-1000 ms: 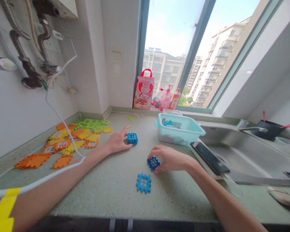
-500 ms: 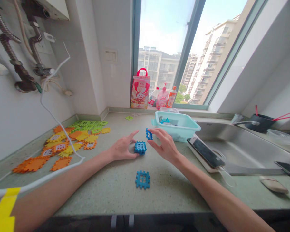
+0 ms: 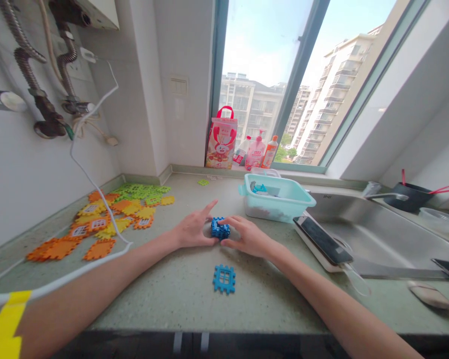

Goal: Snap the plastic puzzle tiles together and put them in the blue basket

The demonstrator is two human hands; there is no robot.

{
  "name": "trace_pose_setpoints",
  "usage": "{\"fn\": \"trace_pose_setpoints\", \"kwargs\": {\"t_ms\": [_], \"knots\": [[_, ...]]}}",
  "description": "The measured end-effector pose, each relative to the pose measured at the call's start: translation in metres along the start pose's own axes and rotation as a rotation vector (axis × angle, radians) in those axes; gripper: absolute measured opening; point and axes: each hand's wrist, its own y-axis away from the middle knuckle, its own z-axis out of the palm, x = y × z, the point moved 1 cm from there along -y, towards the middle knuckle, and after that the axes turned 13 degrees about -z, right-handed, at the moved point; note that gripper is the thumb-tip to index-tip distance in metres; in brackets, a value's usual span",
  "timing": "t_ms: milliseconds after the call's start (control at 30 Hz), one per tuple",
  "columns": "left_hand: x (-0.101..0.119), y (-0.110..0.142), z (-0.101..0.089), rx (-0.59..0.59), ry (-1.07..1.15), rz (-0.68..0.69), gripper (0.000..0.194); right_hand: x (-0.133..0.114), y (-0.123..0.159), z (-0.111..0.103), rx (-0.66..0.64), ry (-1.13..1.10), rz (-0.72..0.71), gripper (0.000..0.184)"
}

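Observation:
A small stack of blue interlocking tiles (image 3: 220, 234) with notched edges sits on the counter between my hands. My left hand (image 3: 194, 228) is curled round its left side, thumb low against it and index finger raised. From the right, my right hand (image 3: 246, 234) grips a blue window tile (image 3: 217, 221) at the top of the stack, its fingers over the tile's edge. How the tile sits on those below is partly hidden by the fingers. Closer to the front edge, a single blue window tile (image 3: 224, 279) lies flat.
Orange, yellow and green tiles (image 3: 112, 214) are spread at the left, crossed by a white cable (image 3: 110, 214). A turquoise tub (image 3: 279, 202) holding more pieces stands behind my right hand. Right of it are a phone (image 3: 324, 241) and a steel sink (image 3: 374, 234).
My right hand has moved left and down, bringing its blue tile from beside the stack onto the top. My left hand has stayed at the stack. The camera view has shifted slightly.

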Motion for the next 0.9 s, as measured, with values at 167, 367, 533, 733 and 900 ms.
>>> {"fn": "trace_pose_setpoints", "kwargs": {"t_ms": [167,367,533,733,900], "knots": [[-0.001,0.000,0.000,-0.010,0.024,0.010,0.127,0.003,-0.001,0.005,0.031,-0.061,0.001,0.052],[-0.016,-0.003,-0.016,-0.153,0.096,0.069,0.126,0.008,-0.006,0.014,0.083,-0.081,0.001,0.051],[-0.030,-0.003,-0.024,-0.120,0.061,0.105,0.117,0.010,-0.008,0.014,0.063,-0.119,0.040,0.054],[-0.031,-0.003,-0.020,-0.113,0.055,0.124,0.114,0.008,-0.009,0.009,0.035,-0.048,0.014,0.052],[-0.026,-0.002,-0.024,-0.120,0.054,0.112,0.114,0.008,-0.007,-0.020,-0.032,0.217,-0.222,0.047]]}}
